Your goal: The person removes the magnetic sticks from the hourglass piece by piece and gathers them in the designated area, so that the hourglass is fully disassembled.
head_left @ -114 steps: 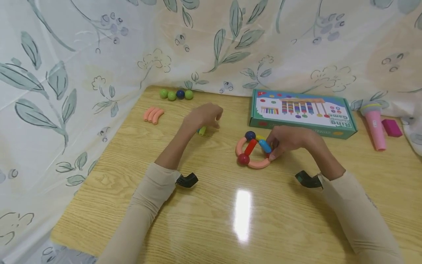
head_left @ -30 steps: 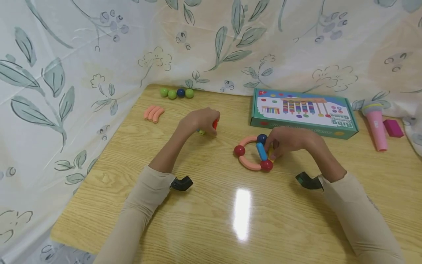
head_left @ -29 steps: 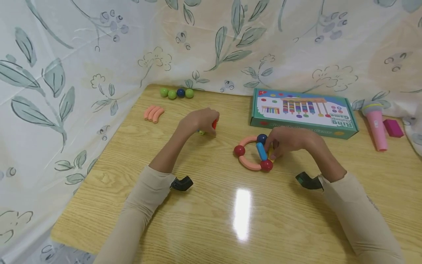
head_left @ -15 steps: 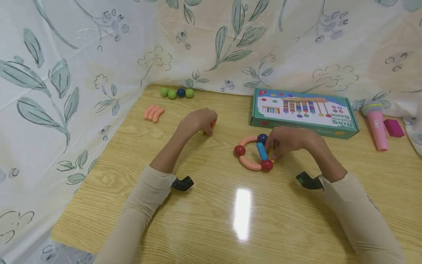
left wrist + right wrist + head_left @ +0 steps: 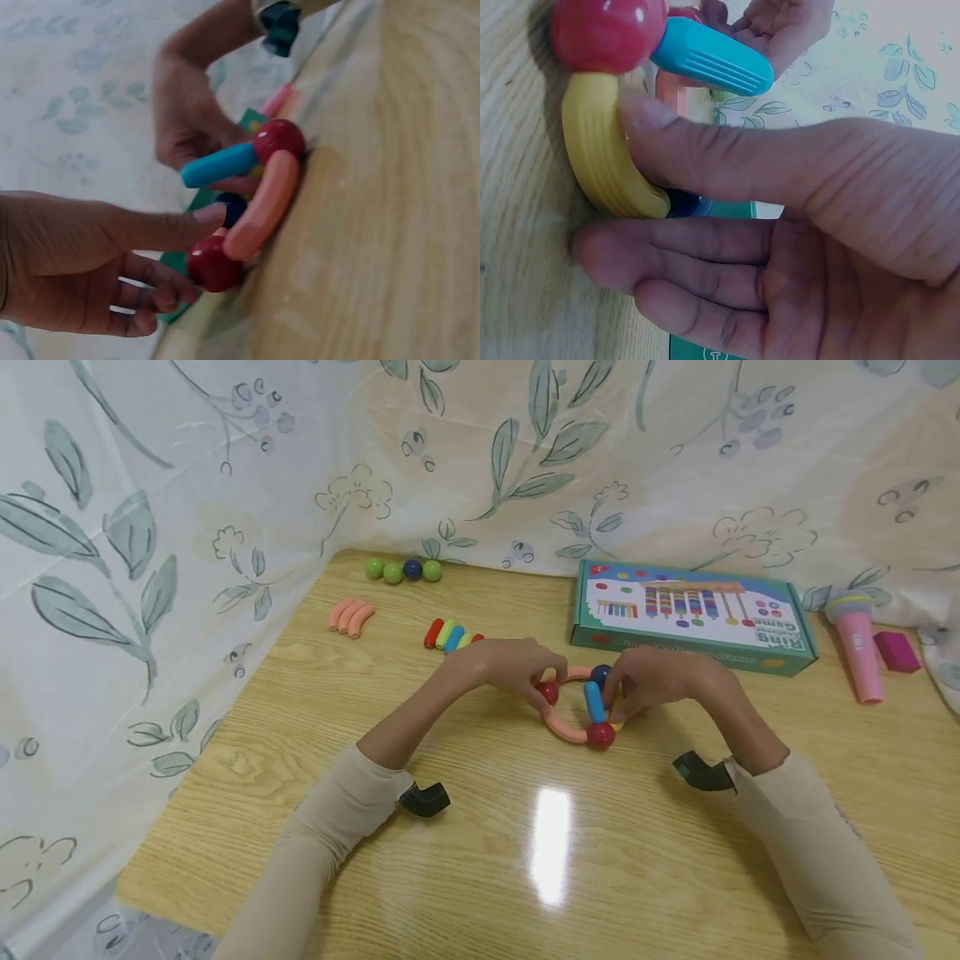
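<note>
A ring of magnetic balls and curved rods lies on the wooden table (image 5: 480, 860). At its left, my left hand (image 5: 517, 667) pinches a red ball (image 5: 215, 264) between thumb and fingers. My right hand (image 5: 663, 677) pinches a yellow curved rod (image 5: 600, 146) on the ring's right side. A second red ball (image 5: 601, 735) sits at the front, with a straight blue rod (image 5: 593, 702) standing up from it at a slant. A dark blue ball (image 5: 602, 675) is at the back. Salmon curved rods (image 5: 564, 728) link the left red ball with the other two balls.
Several straight coloured rods (image 5: 444, 633) lie in a row left of the ring, partly behind my left hand. Farther left are salmon curved rods (image 5: 350, 617) and green and blue balls (image 5: 393, 573). Behind stand a game box (image 5: 693, 618), a pink toy microphone (image 5: 857, 652) and a magenta block (image 5: 897, 652).
My left hand has left a red rod at the row of straight rods and moved right to the ring's left red ball. The ring has shifted slightly; earlier it was turned by my right hand.
</note>
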Demonstrator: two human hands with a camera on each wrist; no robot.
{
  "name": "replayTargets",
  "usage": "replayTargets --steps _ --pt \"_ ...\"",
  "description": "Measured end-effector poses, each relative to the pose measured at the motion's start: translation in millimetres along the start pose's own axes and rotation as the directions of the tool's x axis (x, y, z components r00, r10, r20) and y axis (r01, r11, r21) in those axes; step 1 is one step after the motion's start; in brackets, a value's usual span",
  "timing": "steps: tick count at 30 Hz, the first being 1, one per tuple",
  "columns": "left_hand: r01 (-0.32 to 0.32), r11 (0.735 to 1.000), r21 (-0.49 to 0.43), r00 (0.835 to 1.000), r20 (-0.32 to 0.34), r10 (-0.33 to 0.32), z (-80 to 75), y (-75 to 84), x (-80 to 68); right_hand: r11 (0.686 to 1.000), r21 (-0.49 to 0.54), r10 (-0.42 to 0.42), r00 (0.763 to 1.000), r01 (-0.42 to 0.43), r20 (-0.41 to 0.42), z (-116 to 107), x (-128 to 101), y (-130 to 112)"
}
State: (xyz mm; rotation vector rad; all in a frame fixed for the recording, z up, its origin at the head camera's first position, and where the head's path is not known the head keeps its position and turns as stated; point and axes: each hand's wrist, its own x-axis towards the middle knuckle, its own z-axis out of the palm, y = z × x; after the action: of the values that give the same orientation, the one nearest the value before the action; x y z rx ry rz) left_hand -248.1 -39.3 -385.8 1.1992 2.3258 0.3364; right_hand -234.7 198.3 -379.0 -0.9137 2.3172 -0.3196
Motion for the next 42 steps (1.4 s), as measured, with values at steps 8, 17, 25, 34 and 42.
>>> replayTargets --steps 8,17,25,34,42 --pt "0.014 1.0 0.026 0.987 -0.159 -0.01 12.8 -4.8 10.9 0.992 0.057 -0.121 0.982 0.114 0.144 3 0 -6" --pt "-0.012 0.999 0.033 0.951 -0.309 0.022 19.0 -8.5 23.3 0.986 0.014 -0.163 0.986 0.164 -0.022 0 -11 -16" --pt "-0.022 1.0 -0.003 0.949 -0.314 0.02 19.7 -7.9 25.5 0.989 -0.114 -0.095 0.995 0.091 -0.034 2 -9 -10" --pt "-0.11 0.992 -0.061 0.974 -0.207 0.095 9.0 4.6 13.6 0.999 -0.046 0.027 0.998 -0.024 0.055 5 -6 -13" --pt "-0.075 0.995 -0.068 0.989 -0.133 0.066 20.6 15.4 19.1 0.999 0.028 0.042 0.988 -0.047 0.146 8 -7 -15"
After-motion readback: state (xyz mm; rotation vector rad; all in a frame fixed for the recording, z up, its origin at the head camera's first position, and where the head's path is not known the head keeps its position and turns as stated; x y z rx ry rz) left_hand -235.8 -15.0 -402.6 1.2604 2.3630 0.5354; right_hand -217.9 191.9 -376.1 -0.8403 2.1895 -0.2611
